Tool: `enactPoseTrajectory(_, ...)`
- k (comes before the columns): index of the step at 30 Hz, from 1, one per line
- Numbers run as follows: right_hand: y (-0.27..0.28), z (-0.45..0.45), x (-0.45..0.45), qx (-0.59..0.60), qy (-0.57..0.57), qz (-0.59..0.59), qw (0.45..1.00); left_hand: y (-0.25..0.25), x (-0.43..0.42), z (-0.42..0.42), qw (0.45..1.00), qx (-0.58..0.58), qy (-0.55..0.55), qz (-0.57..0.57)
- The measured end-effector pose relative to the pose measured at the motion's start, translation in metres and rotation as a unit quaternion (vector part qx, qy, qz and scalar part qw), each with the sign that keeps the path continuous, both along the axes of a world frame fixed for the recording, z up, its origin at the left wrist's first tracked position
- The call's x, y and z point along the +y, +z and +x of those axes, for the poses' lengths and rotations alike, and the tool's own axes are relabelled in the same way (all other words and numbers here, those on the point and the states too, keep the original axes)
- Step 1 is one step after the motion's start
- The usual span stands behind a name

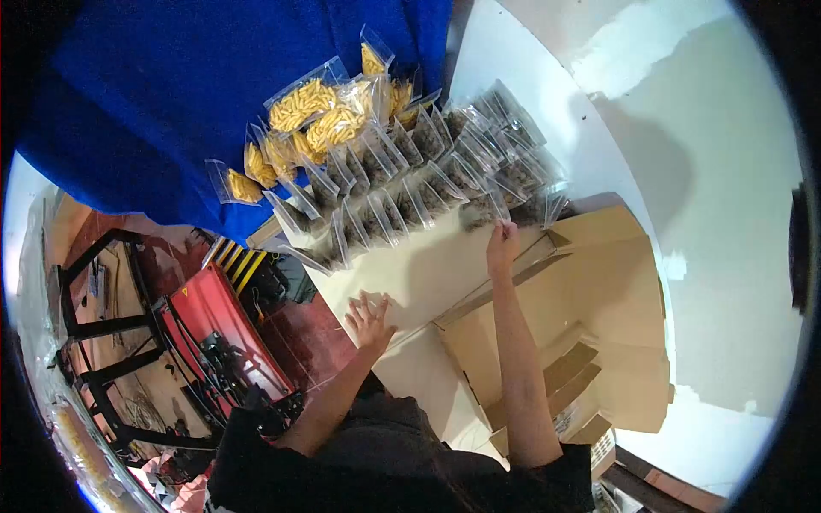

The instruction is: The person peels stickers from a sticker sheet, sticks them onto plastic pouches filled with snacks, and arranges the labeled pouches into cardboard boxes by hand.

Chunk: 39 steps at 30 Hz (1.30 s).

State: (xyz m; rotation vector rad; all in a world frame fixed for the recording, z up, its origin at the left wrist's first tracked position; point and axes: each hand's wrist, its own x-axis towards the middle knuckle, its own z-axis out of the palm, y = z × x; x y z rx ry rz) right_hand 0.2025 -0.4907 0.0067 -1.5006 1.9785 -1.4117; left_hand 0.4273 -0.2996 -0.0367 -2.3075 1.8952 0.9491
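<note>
- Just beyond the cardboard box (620, 274), a dark-filled bag (484, 211) is pinched by its edge in the right hand (503, 249).
- Beyond and left of the box, similar bags (414, 203) are stood in rows, presumably for easy gripping.
- Over the box, the right arm (522, 368) is held straight; left of it, the left hand (369, 325) is seemingly laid flat, fingers spread, on the pale surface (406, 267).

Bowed edges, black corners, soft-edged shadows

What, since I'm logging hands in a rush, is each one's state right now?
Left hand: open, spread at the table, holding nothing.
Right hand: closed, grip on the edge of a clear bag with dark contents.
</note>
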Motion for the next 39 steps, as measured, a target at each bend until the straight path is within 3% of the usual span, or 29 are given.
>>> enactPoseTrajectory(7,0.01,-0.014,0.042,-0.118,-0.065,0.093,0.986,0.002,-0.001,0.0,0.999,-0.021,-0.029,0.006)
enactPoseTrajectory(10,0.022,-0.017,0.07,-0.221,-0.035,0.007,0.975,0.005,-0.004,0.002,0.998,-0.027,-0.045,0.033)
enactPoseTrajectory(14,0.058,-0.029,0.119,-0.217,-0.003,-0.03,0.976,0.014,-0.019,0.009,0.993,0.003,-0.042,0.109)
enactPoseTrajectory(16,0.106,-0.022,0.153,-0.202,-0.005,-0.001,0.979,0.02,-0.022,0.005,0.988,0.143,0.065,0.014)
enactPoseTrajectory(17,0.114,-0.024,0.169,-0.204,-0.013,-0.005,0.979,0.029,-0.023,-0.004,0.979,0.18,0.076,-0.058)
enactPoseTrajectory(18,0.12,-0.027,0.186,-0.25,-0.011,0.002,0.968,0.045,-0.022,-0.013,0.98,0.179,0.067,-0.059)
enactPoseTrajectory(20,0.14,-0.03,0.224,-0.298,-0.014,0.005,0.954,0.094,-0.011,-0.032,0.902,0.421,0.068,-0.064)
enactPoseTrajectory(21,0.155,-0.03,0.243,-0.342,-0.016,0.017,0.939,0.117,-0.001,-0.042,0.903,0.42,0.062,-0.064)
enactPoseTrajectory(23,0.156,-0.044,0.284,-0.359,0.002,0.036,0.933,0.158,0.028,-0.063,0.802,0.594,-0.04,0.055)
enactPoseTrajectory(26,0.179,-0.057,0.348,-0.339,-0.002,0.042,0.94,0.194,0.082,-0.096,0.757,0.627,-0.122,0.138)
enactPoseTrajectory(30,0.198,-0.078,0.431,-0.428,-0.008,0.032,0.903,0.223,0.154,-0.131,0.772,0.574,-0.202,0.181)
enactPoseTrajectory(32,0.191,-0.089,0.469,-0.419,-0.03,0.012,0.907,0.226,0.193,-0.149,0.787,0.554,-0.212,0.17)
enactPoseTrajectory(34,0.189,-0.1,0.502,-0.472,-0.003,-0.048,0.88,0.218,0.225,-0.165,0.787,0.566,-0.154,0.192)
enactPoseTrajectory(36,0.192,-0.101,0.536,-0.463,-0.018,-0.058,0.884,0.216,0.253,-0.178,0.793,0.556,-0.17,0.185)
enactPoseTrajectory(38,0.19,-0.101,0.566,-0.446,0.018,-0.102,0.889,0.224,0.28,-0.192,0.776,0.591,-0.094,0.199)
enactPoseTrajectory(39,0.187,-0.104,0.584,-0.392,0.033,-0.046,0.918,0.228,0.291,-0.199,0.759,0.615,-0.113,0.184)
